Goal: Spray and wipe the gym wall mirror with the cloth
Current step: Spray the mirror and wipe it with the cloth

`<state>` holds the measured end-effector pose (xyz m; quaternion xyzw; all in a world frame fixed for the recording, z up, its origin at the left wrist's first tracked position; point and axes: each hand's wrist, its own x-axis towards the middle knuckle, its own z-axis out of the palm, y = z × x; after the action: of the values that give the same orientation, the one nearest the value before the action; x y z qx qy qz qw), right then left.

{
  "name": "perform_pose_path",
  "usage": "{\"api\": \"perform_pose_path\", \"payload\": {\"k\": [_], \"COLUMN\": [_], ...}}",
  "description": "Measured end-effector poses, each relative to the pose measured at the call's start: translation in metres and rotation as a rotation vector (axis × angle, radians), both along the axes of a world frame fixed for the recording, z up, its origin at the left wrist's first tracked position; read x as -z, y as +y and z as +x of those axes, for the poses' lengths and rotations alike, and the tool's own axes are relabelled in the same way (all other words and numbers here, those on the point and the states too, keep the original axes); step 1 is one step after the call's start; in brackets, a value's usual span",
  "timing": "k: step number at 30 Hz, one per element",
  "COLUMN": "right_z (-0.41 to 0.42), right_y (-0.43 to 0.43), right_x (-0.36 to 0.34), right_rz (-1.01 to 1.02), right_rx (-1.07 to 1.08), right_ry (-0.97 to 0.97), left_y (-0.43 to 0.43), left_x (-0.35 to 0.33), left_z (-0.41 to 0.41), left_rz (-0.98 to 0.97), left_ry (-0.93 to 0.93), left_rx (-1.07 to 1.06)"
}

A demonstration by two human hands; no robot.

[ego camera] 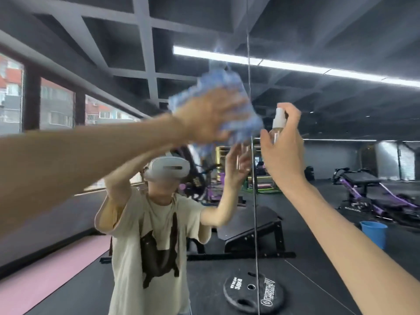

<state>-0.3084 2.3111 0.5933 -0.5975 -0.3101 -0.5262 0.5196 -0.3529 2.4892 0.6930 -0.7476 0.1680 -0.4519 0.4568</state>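
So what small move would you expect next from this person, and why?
Likely a short wipe sideways with the blue cloth: the left hand presses it flat on the mirror, high up. The right hand holds the spray bottle raised beside it, finger on the pump, so a spritz may follow.

Mirror [354, 123] open left of the cloth [227, 85] and right of the bottle [276, 128]; between them, a narrow gap at the seam [254, 201].

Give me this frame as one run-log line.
step: wipe | left hand: presses blue cloth on mirror, motion-blurred | right hand: grips spray bottle, index finger on nozzle
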Motion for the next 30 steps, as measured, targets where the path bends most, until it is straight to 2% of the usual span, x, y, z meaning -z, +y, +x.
{"api": "perform_pose_path", "payload": {"k": [3,5,6,9,10,11,12,15,16,18,20,21,23,25,26,27,28,30], "right_z": [0.003,0.006,0.007,0.01,0.01,0.01,0.01,0.007,0.006,0.007,0.009,0.009,0.008,0.009,0.008,0.008,0.008,0.009], "right_y": [-0.003,-0.008,-0.008,-0.006,-0.005,-0.004,-0.002,0.002,0.003,0.004,0.002,0.003,0.005,0.005,0.007,0.009,0.012,0.016], "right_x": [-0.005,-0.009,-0.01,-0.014,-0.016,-0.018,-0.021,-0.028,-0.03,-0.033,-0.035,-0.033,-0.027,-0.017,-0.007,-0.003,0.006,0.027], "right_rz": [-0.009,-0.005,-0.003,0.01,0.013,0.017,0.014,-0.009,-0.026,-0.042,-0.015,0.004,0.018,0.04,0.06,0.069,0.062,0.019], "right_rx": [0.012,0.015,0.003,-0.029,-0.035,-0.043,-0.043,-0.022,-0.025,-0.039,-0.07,-0.088,-0.105,-0.115,-0.127,-0.138,-0.15,-0.15], "right_ry": [0.003,0.003,0.019,0.039,0.033,0.032,0.036,0.036,0.026,0.015,0.032,0.041,0.04,0.023,0.031,0.027,0.047,0.113], "left_y": [-0.004,-0.016,-0.023,-0.024,-0.02,-0.016,-0.014,-0.001,0.007,0.016,0.009,0.005,-0.002,-0.006,-0.004,-0.003,-0.002,0.004], "left_x": [-0.083,-0.085,-0.072,-0.007,0.004,-0.001,-0.018,-0.094,-0.114,-0.134,-0.129,-0.121,-0.081,-0.018,0.009,0.017,0.013,-0.019], "left_z": [-0.004,0.009,0.014,0.024,0.024,0.022,0.018,0.002,-0.001,-0.006,-0.004,-0.002,0.004,0.015,0.016,0.015,0.011,0.002], "left_rz": [-0.37,-0.42,-0.325,0.198,0.244,0.193,0.06,-0.48,-0.591,-0.679,-0.599,-0.446,0.007,0.273,0.289,0.261,0.197,-0.032], "left_ry": [-0.23,-0.281,-0.232,0.04,0.088,0.084,0.005,-0.346,-0.404,-0.476,-0.458,-0.403,-0.161,0.125,0.214,0.217,0.174,-0.042], "left_rx": [0.001,0.007,0.041,0.058,0.055,0.073,0.107,0.087,0.069,0.044,0.063,0.031,-0.052,-0.044,0.012,0.047,0.036,0.045]}}
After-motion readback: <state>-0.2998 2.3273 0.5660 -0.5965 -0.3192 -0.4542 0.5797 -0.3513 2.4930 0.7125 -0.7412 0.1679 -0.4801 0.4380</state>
